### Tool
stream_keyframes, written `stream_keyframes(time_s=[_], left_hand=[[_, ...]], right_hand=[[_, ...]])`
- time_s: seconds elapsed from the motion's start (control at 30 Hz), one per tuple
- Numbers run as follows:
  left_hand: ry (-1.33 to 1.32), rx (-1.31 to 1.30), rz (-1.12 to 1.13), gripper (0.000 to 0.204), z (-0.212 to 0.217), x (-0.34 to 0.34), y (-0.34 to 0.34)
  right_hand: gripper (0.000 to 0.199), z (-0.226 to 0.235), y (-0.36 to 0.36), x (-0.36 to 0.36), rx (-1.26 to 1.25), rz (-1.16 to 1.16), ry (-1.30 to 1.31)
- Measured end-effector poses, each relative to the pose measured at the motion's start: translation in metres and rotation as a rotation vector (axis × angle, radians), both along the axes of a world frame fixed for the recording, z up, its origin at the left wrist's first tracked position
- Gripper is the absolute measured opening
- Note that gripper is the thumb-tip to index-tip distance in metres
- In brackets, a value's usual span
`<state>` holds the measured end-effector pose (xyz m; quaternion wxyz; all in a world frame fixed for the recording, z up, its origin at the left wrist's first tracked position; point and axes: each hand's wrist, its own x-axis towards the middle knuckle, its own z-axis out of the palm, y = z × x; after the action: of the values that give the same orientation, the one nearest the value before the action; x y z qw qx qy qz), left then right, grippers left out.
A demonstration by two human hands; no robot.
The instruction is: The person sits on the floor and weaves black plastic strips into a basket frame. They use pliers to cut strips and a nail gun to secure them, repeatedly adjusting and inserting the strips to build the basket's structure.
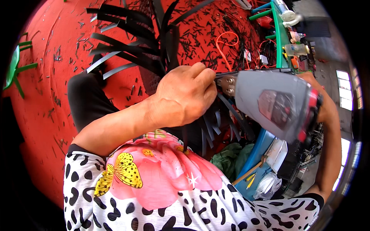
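My left hand (187, 94) is closed in front of my chest, fingers curled down at the edge of dark woven work with loose black flat strips (129, 40). What lies inside the fist is mostly hidden, though a strip seems to run from it. Strip ends fan out beyond the hand and hang below it. To the right, my right hand (314, 82) is wrapped around the back of a grey power tool (266, 102) with red trim. The tool's metal nose with screws (229, 85) points left, close to my left fingers. My right fingers are largely behind the tool.
Red floor covering (50, 127) is strewn with short black offcuts. A green stool (14, 67) stands at far left. On the right are a green-edged table (282, 38) with a clear bottle (296, 49), an orange cord (219, 48), and a blue surface (250, 158) with tools and plastic bags.
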<state>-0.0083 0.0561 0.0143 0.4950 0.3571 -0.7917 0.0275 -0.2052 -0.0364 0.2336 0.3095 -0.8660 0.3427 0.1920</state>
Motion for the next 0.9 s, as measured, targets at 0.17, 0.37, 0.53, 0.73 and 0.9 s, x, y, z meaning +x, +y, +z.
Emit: stream_keyframes(time_s=[0.17, 0.37, 0.53, 0.73, 0.9], left_hand=[[-0.016, -0.021, 0.053, 0.014, -0.001, 0.004, 0.001], [0.009, 0.025, 0.015, 0.017, 0.003, 0.000, 0.002], [-0.019, 0.088, 0.008, 0.019, 0.011, 0.005, 0.007], [-0.086, 0.161, 0.025, 0.020, 0.023, 0.005, 0.009], [-0.154, 0.152, -0.025, 0.023, 0.030, -0.001, 0.009]], right_hand=[[0.028, -0.002, 0.014, -0.049, -0.132, -0.178, -0.109], [0.038, -0.017, 0.053, -0.188, -0.496, -0.354, -0.173], [0.023, -0.060, 0.096, -0.175, -0.186, -0.958, -0.578], [0.018, -0.132, 0.134, -0.175, -0.213, -1.160, -0.779], [0.024, -0.178, 0.158, -0.195, 0.000, -1.619, -1.126]])
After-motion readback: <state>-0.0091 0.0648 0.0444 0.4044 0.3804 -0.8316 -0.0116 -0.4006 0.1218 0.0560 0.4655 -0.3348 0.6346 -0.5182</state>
